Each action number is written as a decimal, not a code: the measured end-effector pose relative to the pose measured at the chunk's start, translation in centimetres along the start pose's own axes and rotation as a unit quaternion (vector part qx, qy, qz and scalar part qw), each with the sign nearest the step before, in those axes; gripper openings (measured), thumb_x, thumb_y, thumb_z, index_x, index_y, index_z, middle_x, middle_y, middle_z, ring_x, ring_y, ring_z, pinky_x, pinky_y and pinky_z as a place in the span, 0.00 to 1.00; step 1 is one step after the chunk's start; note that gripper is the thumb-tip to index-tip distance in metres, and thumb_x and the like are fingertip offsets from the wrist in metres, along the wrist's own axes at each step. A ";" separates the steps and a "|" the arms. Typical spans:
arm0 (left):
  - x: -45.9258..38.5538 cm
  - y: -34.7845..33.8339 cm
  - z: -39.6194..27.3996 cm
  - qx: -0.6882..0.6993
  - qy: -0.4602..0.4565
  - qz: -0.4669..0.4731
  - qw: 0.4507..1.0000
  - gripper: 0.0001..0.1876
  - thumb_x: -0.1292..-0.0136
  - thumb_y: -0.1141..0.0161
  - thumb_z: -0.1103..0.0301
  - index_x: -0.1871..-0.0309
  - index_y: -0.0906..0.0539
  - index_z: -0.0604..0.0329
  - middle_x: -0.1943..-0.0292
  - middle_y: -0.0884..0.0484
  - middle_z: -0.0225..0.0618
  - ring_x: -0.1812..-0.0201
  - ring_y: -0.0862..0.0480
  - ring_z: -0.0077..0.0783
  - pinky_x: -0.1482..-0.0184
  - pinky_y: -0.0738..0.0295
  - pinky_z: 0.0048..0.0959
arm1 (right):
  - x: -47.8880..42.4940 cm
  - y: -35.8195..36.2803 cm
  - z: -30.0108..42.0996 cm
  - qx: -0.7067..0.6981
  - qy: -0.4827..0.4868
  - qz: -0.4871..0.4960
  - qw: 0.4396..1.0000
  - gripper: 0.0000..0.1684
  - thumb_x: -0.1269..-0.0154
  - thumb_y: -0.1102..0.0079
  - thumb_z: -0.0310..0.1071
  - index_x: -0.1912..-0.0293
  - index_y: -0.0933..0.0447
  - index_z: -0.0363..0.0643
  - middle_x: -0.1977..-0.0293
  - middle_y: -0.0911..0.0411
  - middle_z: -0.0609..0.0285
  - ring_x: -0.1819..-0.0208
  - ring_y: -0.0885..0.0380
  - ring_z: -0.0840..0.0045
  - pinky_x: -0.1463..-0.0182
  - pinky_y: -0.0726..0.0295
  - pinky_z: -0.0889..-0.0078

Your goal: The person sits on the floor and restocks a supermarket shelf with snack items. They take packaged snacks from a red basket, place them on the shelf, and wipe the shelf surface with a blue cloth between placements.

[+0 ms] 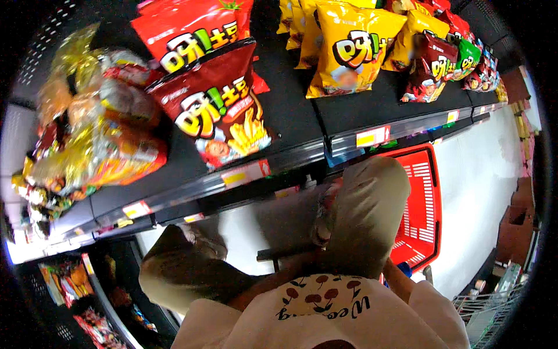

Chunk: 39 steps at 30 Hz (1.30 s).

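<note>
Neither hand can be made out. A left forearm (257,290) crosses my lap into shadow, and my right forearm (396,279) runs down beside my right knee, its hand hidden. Nearest the right forearm are a blue object (404,268), too little shown to name, and a red plastic shopping basket (437,209) with slotted walls. Before me, on a black store shelf (287,113), a brown snack bag (218,109) picturing fries leans against red snack bags (192,30). Yellow snack bags (357,48) stand to the right of them.
Clear multipacks with yellow tops (126,126) fill the shelf's left part. Price tags line the shelf's front edge (296,155). My bent knees (370,196) are close under it. A wire rack (492,309) stands at lower right, and more snack packs (69,279) lie at lower left.
</note>
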<state>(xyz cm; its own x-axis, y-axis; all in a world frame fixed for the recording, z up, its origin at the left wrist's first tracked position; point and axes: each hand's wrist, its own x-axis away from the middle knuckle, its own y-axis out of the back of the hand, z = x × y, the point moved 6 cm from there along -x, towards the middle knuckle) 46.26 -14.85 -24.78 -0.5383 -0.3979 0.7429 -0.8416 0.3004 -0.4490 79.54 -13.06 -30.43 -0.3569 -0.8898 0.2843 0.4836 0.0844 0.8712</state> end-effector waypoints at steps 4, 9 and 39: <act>-0.4 -1.2 0.1 0.005 -0.025 -0.026 0.999 0.22 0.26 0.55 0.53 0.42 0.22 0.60 0.48 0.19 0.39 0.51 0.19 0.35 0.50 0.23 0.32 | -1.3 0.3 -0.3 0.002 0.031 0.012 0.999 0.22 0.33 0.53 0.44 0.47 0.24 0.43 0.57 0.20 0.46 0.54 0.22 0.53 0.52 0.23 0.56; -0.9 -2.2 -0.7 0.014 -0.039 -0.045 0.998 0.22 0.25 0.56 0.53 0.42 0.23 0.61 0.47 0.19 0.39 0.51 0.19 0.35 0.49 0.23 0.32 | -1.3 2.1 0.9 -0.039 0.053 -0.006 0.998 0.22 0.30 0.60 0.42 0.47 0.24 0.41 0.54 0.22 0.45 0.49 0.24 0.54 0.50 0.25 0.56; -9.0 1.1 2.3 -0.355 -0.188 -0.065 0.913 0.22 0.26 0.59 0.60 0.36 0.30 0.65 0.39 0.27 0.52 0.41 0.26 0.52 0.37 0.35 0.43 | -1.9 1.9 0.2 -0.101 0.027 -0.009 0.995 0.17 0.33 0.56 0.35 0.54 0.21 0.37 0.65 0.19 0.44 0.63 0.21 0.53 0.59 0.22 0.57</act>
<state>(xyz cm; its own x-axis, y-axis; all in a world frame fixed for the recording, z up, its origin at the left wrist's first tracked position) 50.06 -12.97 -33.08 -0.5255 -0.6994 0.4844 -0.7300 0.6631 0.1655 81.01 -11.09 -29.25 -0.3262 -0.9133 0.2438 0.6299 -0.0177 0.7765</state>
